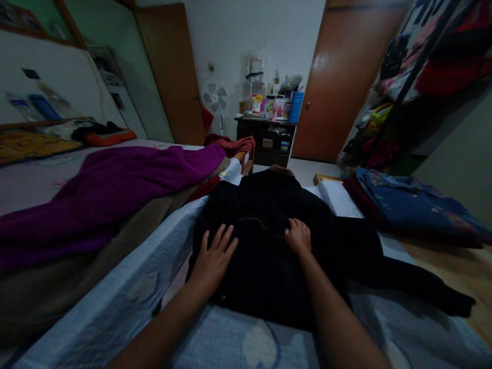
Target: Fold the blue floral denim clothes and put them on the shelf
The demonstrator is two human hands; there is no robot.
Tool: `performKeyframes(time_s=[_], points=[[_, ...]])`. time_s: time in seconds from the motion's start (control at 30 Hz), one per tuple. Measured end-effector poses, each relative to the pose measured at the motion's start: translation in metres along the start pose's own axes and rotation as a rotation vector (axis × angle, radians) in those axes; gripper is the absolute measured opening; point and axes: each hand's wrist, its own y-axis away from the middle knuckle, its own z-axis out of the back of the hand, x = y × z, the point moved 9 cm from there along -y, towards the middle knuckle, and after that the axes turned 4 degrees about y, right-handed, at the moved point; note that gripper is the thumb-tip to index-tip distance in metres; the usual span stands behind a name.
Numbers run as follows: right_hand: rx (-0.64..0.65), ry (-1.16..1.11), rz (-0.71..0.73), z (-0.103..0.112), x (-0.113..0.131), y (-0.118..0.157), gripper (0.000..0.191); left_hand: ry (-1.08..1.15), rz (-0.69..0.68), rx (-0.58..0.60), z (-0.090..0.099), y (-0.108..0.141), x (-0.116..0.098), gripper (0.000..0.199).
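A black jacket [265, 271] with a brown collar [282, 170] lies spread out, its collar pointing away from me. One sleeve [415, 279] stretches out to the right; the other sleeve is hard to make out against the dark cloth. My left hand [215, 259] rests flat on the jacket's left side, fingers spread. On the upper right part, close to a thin light seam line, my right hand [299, 237] has its fingers curled down onto the cloth and appears to pinch it.
Beneath the jacket is a blue patterned cover [246, 341]. To the left, a purple cloth [126, 179] lies along a bed. Folded denim clothing [415, 197] is stacked at the right. Farther back stand a white fan [215, 97], a dark cabinet [265, 141] and hanging clothes [453, 74].
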Motion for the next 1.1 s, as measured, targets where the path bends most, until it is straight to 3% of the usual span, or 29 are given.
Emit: performKeyframes(time_s=[0.1, 0.17, 0.33, 0.5, 0.67, 0.87, 1.0, 1.1], points=[[0.055, 0.043, -0.007, -0.003, 0.001, -0.002, 0.050, 0.186, -0.240, 0.112, -0.011, 0.019, -0.043, 0.060], [0.125, 0.072, 0.001, -0.007, 0.001, -0.004, 0.053, 0.292, -0.300, 0.199, -0.016, 0.032, -0.057, 0.061], [0.252, 0.089, 0.060, -0.009, 0.001, -0.001, 0.055, 0.415, -0.243, 0.317, -0.012, 0.046, -0.062, 0.071], [0.284, 0.092, 0.084, -0.001, -0.005, 0.032, 0.056, 0.329, -0.197, 0.329, -0.007, 0.044, -0.076, 0.067], [0.241, 0.052, 0.154, 0.011, -0.007, 0.087, 0.055, 0.188, -0.151, 0.337, -0.009, 0.039, -0.093, 0.049], [0.229, -0.064, 0.183, 0.029, -0.017, 0.144, 0.056, 0.257, -0.116, 0.434, -0.010, 0.049, -0.095, 0.080], [0.196, -0.131, 0.160, 0.044, -0.034, 0.164, 0.049, 0.283, -0.100, 0.419, -0.010, 0.052, -0.095, 0.078], [0.080, -0.091, 0.065, 0.062, -0.055, 0.167, 0.039, 0.238, -0.111, 0.400, -0.010, 0.051, -0.102, 0.071]])
